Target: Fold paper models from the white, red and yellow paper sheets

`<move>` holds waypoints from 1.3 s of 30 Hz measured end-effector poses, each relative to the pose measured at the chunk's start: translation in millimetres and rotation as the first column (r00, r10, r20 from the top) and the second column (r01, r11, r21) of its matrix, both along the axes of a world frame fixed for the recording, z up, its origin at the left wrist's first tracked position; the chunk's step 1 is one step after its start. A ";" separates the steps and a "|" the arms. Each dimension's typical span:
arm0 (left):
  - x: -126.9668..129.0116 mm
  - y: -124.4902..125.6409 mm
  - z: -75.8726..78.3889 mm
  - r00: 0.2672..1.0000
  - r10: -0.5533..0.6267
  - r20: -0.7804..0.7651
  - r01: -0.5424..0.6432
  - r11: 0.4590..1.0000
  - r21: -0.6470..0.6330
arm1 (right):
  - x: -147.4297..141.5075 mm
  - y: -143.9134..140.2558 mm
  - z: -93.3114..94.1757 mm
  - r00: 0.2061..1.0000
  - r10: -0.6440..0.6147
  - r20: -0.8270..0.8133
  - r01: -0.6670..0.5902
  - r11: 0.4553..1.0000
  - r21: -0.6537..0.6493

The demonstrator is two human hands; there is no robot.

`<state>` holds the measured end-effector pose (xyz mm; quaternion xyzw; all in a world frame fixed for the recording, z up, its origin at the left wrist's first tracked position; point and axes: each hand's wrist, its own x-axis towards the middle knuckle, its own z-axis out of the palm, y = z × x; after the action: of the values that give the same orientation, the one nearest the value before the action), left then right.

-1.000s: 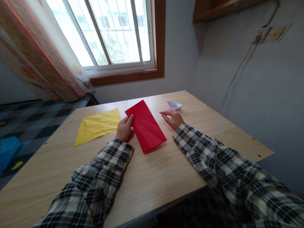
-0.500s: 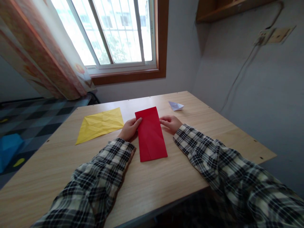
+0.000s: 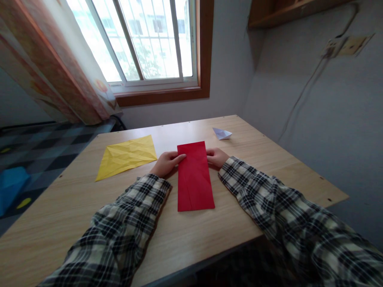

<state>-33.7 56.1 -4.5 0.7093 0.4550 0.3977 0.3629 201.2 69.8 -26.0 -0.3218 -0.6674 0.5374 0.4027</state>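
A red folded sheet of paper (image 3: 195, 179), a tall rectangle with a faint slanting crease low on its left side, is in front of me above the wooden table. My left hand (image 3: 168, 162) pinches its upper left edge, thumb on the front and the other fingers behind. At the upper right edge is my right hand (image 3: 218, 157), closed, its fingertips hidden behind the paper. To the left lies a creased yellow sheet of paper (image 3: 127, 156), flat on the table. Farther back on the right rests a small white folded paper boat (image 3: 222, 134).
The pale wooden table (image 3: 167, 247) ends close to my body at the front. Beyond its left side, a blue paper piece (image 3: 13, 185) lies on a checked cloth (image 3: 74, 139). A window, a curtain (image 3: 60, 67) and a wall socket (image 3: 333, 46) are behind.
The red paper has shifted a little to the right and towards me and stands straighter, my left hand moving with it. The right fingertips have slipped behind its edge.
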 end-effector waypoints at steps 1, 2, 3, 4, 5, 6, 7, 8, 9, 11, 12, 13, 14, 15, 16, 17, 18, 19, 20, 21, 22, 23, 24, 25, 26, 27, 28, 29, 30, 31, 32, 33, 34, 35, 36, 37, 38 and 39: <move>-0.3 0.1 0.7 0.999 -0.023 -0.044 0.023 1.000 0.007 | 0.4 1.0 -0.2 1.000 -0.001 0.013 0.001 1.000 0.029; -0.7 0.2 1.6 0.995 -0.045 -0.084 0.046 0.999 0.012 | 0.7 1.8 -0.1 1.000 -0.001 0.021 0.000 0.999 0.053; -1.1 0.4 2.4 0.990 -0.070 -0.123 0.072 0.997 0.014 | 1.1 2.3 0.1 1.000 -0.002 0.030 0.000 0.997 0.076; -1.6 0.5 3.2 0.986 -0.076 -0.148 0.080 0.997 0.022 | 1.4 2.7 0.6 0.999 -0.009 0.040 0.006 0.995 0.096; -1.9 0.4 3.9 0.983 -0.080 -0.168 0.086 0.996 0.030 | 1.7 3.0 1.1 0.998 -0.024 0.053 0.018 0.994 0.110; -2.2 0.3 4.5 0.979 -0.081 -0.185 0.090 0.995 0.038 | 1.9 3.2 1.6 0.997 -0.043 0.064 0.035 0.993 0.115; -2.3 0.0 4.9 0.977 -0.081 -0.199 0.091 0.995 0.043 | 2.0 3.4 1.9 0.996 -0.059 0.073 0.051 0.992 0.111; -2.2 -0.4 5.3 0.974 -0.081 -0.210 0.092 0.995 0.045 | 1.9 3.7 1.9 0.994 -0.071 0.077 0.064 0.993 0.100; -2.0 -0.8 5.5 0.973 -0.080 -0.215 0.092 0.995 0.047 | 1.6 4.0 1.6 0.995 -0.076 0.071 0.071 0.994 0.082; -1.3 -1.2 5.6 0.974 -0.088 -0.211 0.100 0.994 0.047 | 0.5 4.4 0.4 0.998 -0.063 0.032 0.061 0.997 0.048; -0.8 -1.2 5.4 0.976 -0.095 -0.198 0.107 0.993 0.049 | -0.3 4.3 -0.2 0.999 -0.049 0.007 0.049 0.998 0.036; -0.5 -0.9 4.9 0.979 -0.103 -0.177 0.114 0.992 0.054 | -1.2 3.7 -0.6 0.999 -0.034 -0.016 0.035 0.999 0.025; -0.3 -0.3 4.1 0.983 -0.108 -0.149 0.118 0.991 0.060 | -2.1 2.8 -0.7 0.999 -0.017 -0.037 0.018 1.000 0.012; -0.3 0.4 2.9 0.988 -0.112 -0.109 0.119 0.991 0.063 | -3.0 1.4 -0.3 0.999 -0.001 -0.054 0.001 1.000 -0.003; -0.6 1.4 1.5 0.992 -0.111 -0.061 0.114 0.992 0.060 | -3.8 -0.3 0.3 0.998 0.015 -0.068 -0.016 1.000 -0.022; -1.1 2.4 -0.2 0.995 -0.104 -0.013 0.104 0.993 0.051 | -4.4 -2.0 1.1 0.996 0.029 -0.084 -0.033 0.998 -0.046; -1.9 3.6 -1.9 0.995 -0.093 0.032 0.091 0.995 0.039 | -4.9 -3.7 1.9 0.994 0.040 -0.104 -0.047 0.996 -0.072; -2.7 4.8 -3.5 0.995 -0.078 0.068 0.076 0.997 0.030 | -5.1 -5.0 2.5 0.991 0.048 -0.125 -0.060 0.994 -0.097; -3.7 5.9 -4.9 0.994 -0.063 0.094 0.061 0.998 0.028 | -5.0 -5.6 2.8 0.989 0.053 -0.140 -0.069 0.992 -0.110; -4.5 7.0 -6.0 0.992 -0.055 0.110 0.052 0.998 0.030 | -4.6 -5.7 2.6 0.988 0.061 -0.140 -0.076 0.991 -0.109; -5.1 7.9 -6.8 0.992 -0.051 0.118 0.048 0.998 0.033 | -3.9 -5.0 2.0 0.990 0.065 -0.125 -0.077 0.993 -0.093; -5.5 8.7 -7.2 0.991 -0.053 0.119 0.049 0.998 0.036 | -3.0 -3.7 1.1 0.994 0.067 -0.088 -0.072 0.996 -0.058; -5.6 9.4 -7.3 0.992 -0.056 0.113 0.052 0.998 0.039 | -2.0 -2.1 0.1 0.997 0.069 -0.039 -0.070 0.997 -0.023; -5.4 9.9 -7.3 0.993 -0.057 0.099 0.053 0.998 0.042 | -0.9 -0.4 -0.9 0.998 0.062 0.004 -0.063 0.998 0.009; -5.0 10.3 -7.2 0.995 -0.053 0.083 0.049 0.998 0.045 | 0.0 1.1 -1.7 0.997 0.060 0.045 -0.062 0.998 0.033; -4.5 10.5 -7.0 0.997 -0.042 0.072 0.039 0.998 0.047 | 0.8 2.4 -2.2 0.995 0.053 0.080 -0.058 0.997 0.056; -3.9 10.5 -6.8 0.997 -0.028 0.069 0.025 0.999 0.045 | 1.3 3.3 -2.3 0.993 0.042 0.107 -0.051 0.996 0.078; -3.3 10.3 -6.5 0.997 -0.016 0.074 0.013 0.999 0.033 | 1.7 3.9 -2.2 0.991 0.031 0.132 -0.044 0.994 0.101; -2.6 9.8 -6.0 0.996 -0.004 0.090 0.002 1.000 0.016 | 1.9 4.4 -1.9 0.988 0.016 0.152 -0.034 0.992 0.121; -1.9 9.1 -5.4 0.994 0.006 0.111 -0.006 1.000 -0.002 | 2.0 4.9 -1.7 0.986 -0.002 0.169 -0.021 0.991 0.135; -1.1 7.9 -4.4 0.991 0.015 0.135 -0.013 1.000 -0.020 | 2.1 5.7 -1.7 0.983 -0.023 0.181 -0.004 0.990 0.143; -0.2 6.5 -3.1 0.986 0.025 0.162 -0.020 0.999 -0.036 | 2.3 6.8 -2.0 0.981 -0.047 0.187 0.019 0.989 0.148; 0.7 4.8 -1.5 0.980 0.038 0.195 -0.028 0.998 -0.052 | 2.6 8.3 -2.9 0.980 -0.075 0.185 0.047 0.987 0.153; 1.6 2.9 0.3 0.971 0.054 0.234 -0.038 0.997 -0.071 | 3.1 10.2 -4.2 0.979 -0.106 0.177 0.078 0.984 0.159; 2.4 0.9 2.2 0.958 0.071 0.279 -0.046 0.995 -0.094 | 3.7 12.3 -5.9 0.978 -0.134 0.160 0.108 0.980 0.165; 3.1 -0.9 4.0 0.941 0.088 0.327 -0.050 0.991 -0.120 | 4.4 14.4 -7.8 0.977 -0.160 0.140 0.135 0.976 0.171; 3.7 -2.5 5.8 0.921 0.101 0.376 -0.047 0.988 -0.149 | 5.2 16.2 -9.7 0.976 -0.176 0.125 0.154 0.974 0.169; 4.0 -3.6 7.3 0.899 0.114 0.422 -0.043 0.984 -0.175 | 5.8 17.5 -11.2 0.976 -0.188 0.114 0.168 0.972 0.163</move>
<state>-29.7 52.5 2.8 0.5533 0.4225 0.5208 0.4941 207.0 87.4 -37.2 -0.3827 -0.6996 0.4247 0.4287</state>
